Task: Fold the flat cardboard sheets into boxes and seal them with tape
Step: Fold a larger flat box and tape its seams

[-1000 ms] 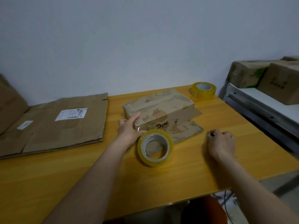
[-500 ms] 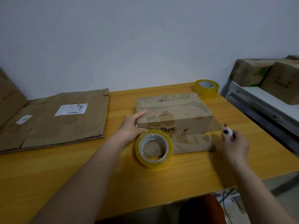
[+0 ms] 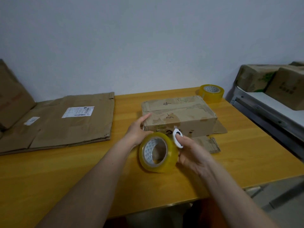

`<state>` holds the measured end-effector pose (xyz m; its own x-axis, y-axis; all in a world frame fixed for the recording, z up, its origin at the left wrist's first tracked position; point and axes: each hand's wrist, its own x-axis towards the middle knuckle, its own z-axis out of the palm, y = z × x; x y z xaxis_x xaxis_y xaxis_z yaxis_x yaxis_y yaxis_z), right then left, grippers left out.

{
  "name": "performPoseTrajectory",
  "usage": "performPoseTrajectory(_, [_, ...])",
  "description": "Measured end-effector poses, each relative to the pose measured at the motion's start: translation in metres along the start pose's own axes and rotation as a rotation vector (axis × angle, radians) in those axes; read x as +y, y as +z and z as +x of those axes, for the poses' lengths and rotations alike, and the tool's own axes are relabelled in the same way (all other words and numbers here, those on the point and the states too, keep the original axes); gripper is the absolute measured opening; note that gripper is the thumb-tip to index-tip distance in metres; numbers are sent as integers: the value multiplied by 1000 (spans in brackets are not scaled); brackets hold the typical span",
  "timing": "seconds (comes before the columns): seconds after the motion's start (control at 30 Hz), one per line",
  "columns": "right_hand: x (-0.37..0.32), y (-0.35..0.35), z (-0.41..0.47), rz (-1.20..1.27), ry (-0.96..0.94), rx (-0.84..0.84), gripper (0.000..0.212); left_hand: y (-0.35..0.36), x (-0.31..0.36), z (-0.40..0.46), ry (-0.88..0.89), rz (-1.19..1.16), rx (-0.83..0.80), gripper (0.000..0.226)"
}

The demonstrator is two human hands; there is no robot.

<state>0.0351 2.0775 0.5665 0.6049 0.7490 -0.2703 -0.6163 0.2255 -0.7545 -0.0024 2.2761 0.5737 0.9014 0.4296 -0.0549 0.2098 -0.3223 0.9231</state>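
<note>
- The folded cardboard box [image 3: 179,116] sits on the wooden table [image 3: 65,170], handwritten marks on its top, a loose flap spread flat on the table along its near side
- The left hand [image 3: 139,129] rests against the box's near-left corner, fingers fairly straight on the cardboard, not wrapped round anything
- A roll of yellowish tape [image 3: 157,152] stands on edge just in front of the box, touching the left hand's wrist side and the right hand
- The right hand [image 3: 190,152], in front of the box, pinches a small white cutter [image 3: 178,138], thumb on its dark button, its tip pointing at the box's front face
- A second tape roll [image 3: 211,93] lies behind the box's far-right corner
- Flat cardboard sheets [image 3: 69,122] with white labels lie well left of the box
- More boxes [image 3: 279,83] rest on a shelf to the right of the box
</note>
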Motion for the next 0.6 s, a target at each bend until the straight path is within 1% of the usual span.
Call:
performPoseTrajectory(0.1, [-3,17,-11,-187,-80,11,32,-1,1,-2,-71,-130,28,96])
performPoseTrajectory(0.17, [-2,28,-19,-386,-131,42,29,-2,3,-6,-158,-243,79,109])
performPoseTrajectory(0.23, [-1,40,-26,-532,-192,87,22,-3,4,-12,-276,-331,122,109])
performPoseTrajectory(0.27, [-1,44,-27,-570,-214,105,22,-3,5,-16,-338,-354,118,103])
performPoseTrajectory(0.33, [1,51,-29,-621,-228,129,26,0,4,-23,-435,-390,42,76])
performPoseTrajectory(0.4, [-1,53,-30,-654,-220,125,26,3,2,-27,-481,-428,-21,53])
performPoseTrajectory(0.47, [-4,51,-32,-689,-213,102,22,6,0,-30,-484,-463,-46,45])
performPoseTrajectory(0.5, [-7,48,-31,-752,-228,113,22,8,0,-31,-479,-470,-52,43])
performPoseTrajectory(0.53, [-11,44,-28,-867,-273,155,23,9,1,-31,-475,-472,-54,42])
performPoseTrajectory(0.6, [-22,36,-15,-1143,-415,299,21,12,1,-30,-467,-477,-49,41])
